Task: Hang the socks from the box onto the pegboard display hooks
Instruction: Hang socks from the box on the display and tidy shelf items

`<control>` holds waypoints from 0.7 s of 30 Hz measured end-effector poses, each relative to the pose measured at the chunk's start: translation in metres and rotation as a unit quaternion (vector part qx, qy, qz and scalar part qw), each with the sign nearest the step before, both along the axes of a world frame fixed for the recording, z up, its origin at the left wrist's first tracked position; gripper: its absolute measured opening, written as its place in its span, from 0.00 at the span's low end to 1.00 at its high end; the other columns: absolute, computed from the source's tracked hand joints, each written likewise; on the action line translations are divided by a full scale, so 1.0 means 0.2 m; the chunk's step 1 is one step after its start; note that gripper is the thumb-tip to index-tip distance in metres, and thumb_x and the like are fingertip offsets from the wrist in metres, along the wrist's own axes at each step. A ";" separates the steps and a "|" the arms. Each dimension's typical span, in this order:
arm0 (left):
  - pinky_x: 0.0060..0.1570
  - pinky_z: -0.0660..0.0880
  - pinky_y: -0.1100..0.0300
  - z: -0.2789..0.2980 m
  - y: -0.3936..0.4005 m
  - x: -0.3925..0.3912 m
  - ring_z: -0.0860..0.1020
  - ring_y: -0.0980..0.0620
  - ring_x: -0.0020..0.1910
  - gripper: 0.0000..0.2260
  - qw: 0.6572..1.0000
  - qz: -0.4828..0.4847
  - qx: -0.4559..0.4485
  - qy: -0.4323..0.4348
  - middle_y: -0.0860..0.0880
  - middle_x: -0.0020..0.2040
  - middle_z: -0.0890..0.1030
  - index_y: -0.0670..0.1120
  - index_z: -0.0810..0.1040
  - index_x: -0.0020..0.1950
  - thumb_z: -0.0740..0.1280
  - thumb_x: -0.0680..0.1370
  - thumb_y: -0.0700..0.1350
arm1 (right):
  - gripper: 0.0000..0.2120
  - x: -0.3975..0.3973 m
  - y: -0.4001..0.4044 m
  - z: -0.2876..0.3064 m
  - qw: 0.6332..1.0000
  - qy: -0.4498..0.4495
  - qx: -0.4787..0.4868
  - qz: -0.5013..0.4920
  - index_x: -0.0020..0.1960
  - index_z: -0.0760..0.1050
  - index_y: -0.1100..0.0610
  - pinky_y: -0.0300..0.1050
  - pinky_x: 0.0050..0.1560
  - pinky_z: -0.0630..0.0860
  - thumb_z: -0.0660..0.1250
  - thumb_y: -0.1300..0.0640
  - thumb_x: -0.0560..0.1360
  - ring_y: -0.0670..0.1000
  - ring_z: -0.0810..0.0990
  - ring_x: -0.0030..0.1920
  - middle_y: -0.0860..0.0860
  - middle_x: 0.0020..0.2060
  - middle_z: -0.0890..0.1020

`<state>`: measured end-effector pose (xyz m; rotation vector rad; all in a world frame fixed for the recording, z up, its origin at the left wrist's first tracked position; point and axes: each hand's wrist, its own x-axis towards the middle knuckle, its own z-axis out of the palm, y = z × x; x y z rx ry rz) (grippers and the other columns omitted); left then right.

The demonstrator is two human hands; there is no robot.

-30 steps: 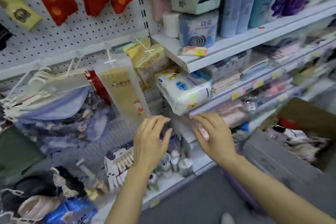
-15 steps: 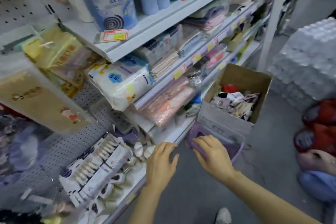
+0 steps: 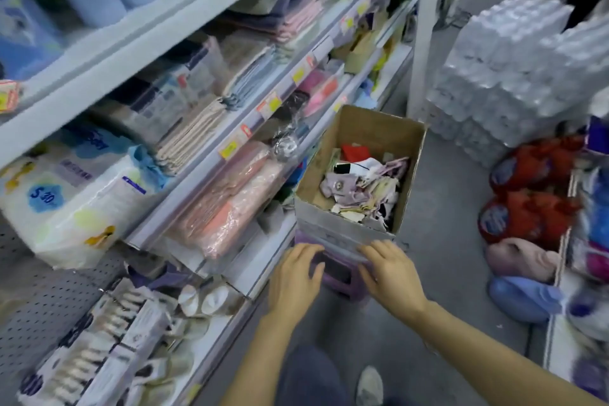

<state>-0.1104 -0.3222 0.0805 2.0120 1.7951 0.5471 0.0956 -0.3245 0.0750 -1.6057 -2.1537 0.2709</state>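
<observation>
Shelf pack [image 3: 66,198] marked "S 30"; box [image 3: 342,227] nearby.

Open cardboard box [image 3: 342,227] on the floor, jumbled, seemingly packaged socks [image 3: 362,188] inside.

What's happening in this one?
A person stands in a shop aisle beside stocked shelves, looking down at an open cardboard box of mixed socks. The box sits on a purple stool. The left hand and right hand are both open and empty, at the stool just below the box's near edge, one on each side. No sock is picked up yet, and no display hooks are in view.
</observation>
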 end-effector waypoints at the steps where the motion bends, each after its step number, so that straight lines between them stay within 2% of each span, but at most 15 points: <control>1: 0.52 0.72 0.61 0.01 0.07 0.03 0.77 0.53 0.58 0.13 1.000 -0.006 -0.002 -0.002 0.56 0.58 0.80 0.53 0.80 0.61 0.69 0.77 0.47 | 0.10 0.02 0.04 0.00 1.000 0.004 0.000 -0.009 0.51 0.80 0.57 0.49 0.41 0.76 0.65 0.56 0.73 0.56 0.77 0.42 0.51 0.42 0.80; 8: 0.48 0.77 0.53 -0.03 0.72 0.22 0.77 0.51 0.55 0.12 0.998 -0.066 -0.001 -0.021 0.54 0.56 0.80 0.52 0.80 0.60 0.67 0.78 0.43 | 0.14 0.04 0.41 -0.10 0.996 0.030 -0.011 -0.083 0.53 0.80 0.60 0.47 0.43 0.75 0.72 0.66 0.68 0.56 0.77 0.44 0.52 0.45 0.81; 11: 0.53 0.75 0.52 -0.14 1.03 0.31 0.77 0.48 0.54 0.12 0.996 -0.079 -0.038 -0.032 0.50 0.55 0.80 0.48 0.80 0.60 0.67 0.77 0.41 | 0.17 0.03 0.58 -0.17 0.993 0.026 -0.037 -0.109 0.54 0.80 0.59 0.49 0.43 0.76 0.73 0.67 0.67 0.57 0.77 0.45 0.52 0.47 0.81; 14: 0.55 0.72 0.53 -0.27 1.32 0.42 0.76 0.46 0.57 0.13 0.993 -0.083 -0.080 -0.014 0.48 0.59 0.79 0.47 0.79 0.62 0.65 0.78 0.41 | 0.20 0.03 0.72 -0.23 0.988 0.019 -0.061 -0.141 0.55 0.79 0.58 0.49 0.43 0.77 0.72 0.69 0.65 0.57 0.78 0.45 0.52 0.48 0.81; 18: 0.62 0.70 0.50 -0.51 1.70 0.58 0.73 0.42 0.64 0.16 0.987 -0.058 -0.145 0.037 0.44 0.65 0.76 0.44 0.75 0.67 0.63 0.79 0.40 | 0.18 0.04 0.90 -0.33 0.978 0.009 -0.073 -0.194 0.54 0.80 0.58 0.47 0.43 0.76 0.72 0.68 0.65 0.56 0.77 0.43 0.51 0.45 0.81; 21: 0.65 0.68 0.50 -0.72 1.92 0.68 0.72 0.40 0.67 0.17 0.976 -0.023 -0.214 0.035 0.40 0.68 0.74 0.39 0.73 0.68 0.63 0.80 0.41 | 0.17 0.06 1.00 -0.40 0.973 -0.004 -0.079 -0.216 0.54 0.80 0.58 0.48 0.43 0.77 0.73 0.66 0.66 0.56 0.77 0.44 0.52 0.45 0.81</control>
